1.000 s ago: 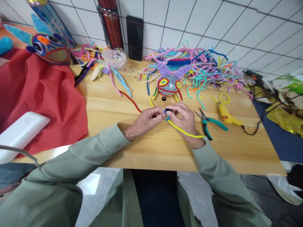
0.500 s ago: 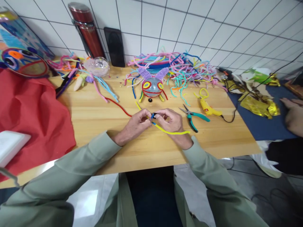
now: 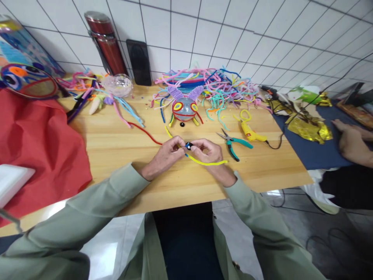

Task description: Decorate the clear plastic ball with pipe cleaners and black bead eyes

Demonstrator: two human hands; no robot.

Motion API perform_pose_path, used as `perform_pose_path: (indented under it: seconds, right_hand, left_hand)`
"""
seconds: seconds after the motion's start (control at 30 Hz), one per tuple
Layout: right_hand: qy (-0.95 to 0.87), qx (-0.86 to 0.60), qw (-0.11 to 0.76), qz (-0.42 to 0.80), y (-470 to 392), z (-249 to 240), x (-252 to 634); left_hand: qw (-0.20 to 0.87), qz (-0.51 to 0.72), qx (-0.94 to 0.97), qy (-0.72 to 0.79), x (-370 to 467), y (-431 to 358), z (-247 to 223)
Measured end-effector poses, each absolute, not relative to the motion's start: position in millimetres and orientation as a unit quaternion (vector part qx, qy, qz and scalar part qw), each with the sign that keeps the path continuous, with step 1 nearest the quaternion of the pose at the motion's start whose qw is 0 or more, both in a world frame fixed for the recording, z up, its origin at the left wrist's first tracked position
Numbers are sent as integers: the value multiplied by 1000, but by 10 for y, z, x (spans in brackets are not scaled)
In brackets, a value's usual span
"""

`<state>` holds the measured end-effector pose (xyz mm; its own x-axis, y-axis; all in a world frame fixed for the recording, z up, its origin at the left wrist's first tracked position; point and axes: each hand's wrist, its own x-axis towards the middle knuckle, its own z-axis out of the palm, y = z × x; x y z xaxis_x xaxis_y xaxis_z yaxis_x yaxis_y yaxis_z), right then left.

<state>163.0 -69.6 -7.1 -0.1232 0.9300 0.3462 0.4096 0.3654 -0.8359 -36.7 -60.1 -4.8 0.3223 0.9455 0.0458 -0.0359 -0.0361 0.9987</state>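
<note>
My left hand (image 3: 168,153) pinches a short blue pipe cleaner (image 3: 185,146). My right hand (image 3: 208,151) grips the edge of a small black toy eye (image 3: 189,146) with white spots, which touches the blue piece. A yellow pipe cleaner (image 3: 207,163) runs beneath my fingers and out past my right wrist; how it joins the blue is hidden. Behind my hands stands a clear ball (image 3: 184,110) with purple ears, yellow-and-red eye rings and a red outline. A second black toy eye (image 3: 182,124) lies in front of it.
Teal-handled pliers (image 3: 235,144) and a yellow glue gun (image 3: 253,134) lie to the right. Pipe cleaners (image 3: 201,79) heap along the wall. A red flask (image 3: 105,42) and phone (image 3: 139,62) stand behind; red cloth (image 3: 43,144) covers the left. Another person's hand (image 3: 354,144) rests far right.
The black toy eye has turned between my fingers, so its white spots now show. Both hands stay close together. The whole view has shifted slightly.
</note>
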Motion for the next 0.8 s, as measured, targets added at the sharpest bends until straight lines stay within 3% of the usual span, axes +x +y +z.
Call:
perform_pose_path:
  seconds: [0.23,0.43,0.57,0.8]
  right_hand:
    - [-727,-470,419,275,-891,22,1739]
    - [-729,-535,415,103,-816,80,2521]
    - [-707,-603,366,-54,-688,-62,3217]
    - [-720,-636,262,-94,-664,-224,3632]
  left_hand:
    - [592,457,543,382,-378,-571,-78]
    - [605,446,525,399,-366,-566,-55]
    - [605,450,520,401,-361,-576,-42]
    - [572,471,536,405,-377,-579,-30]
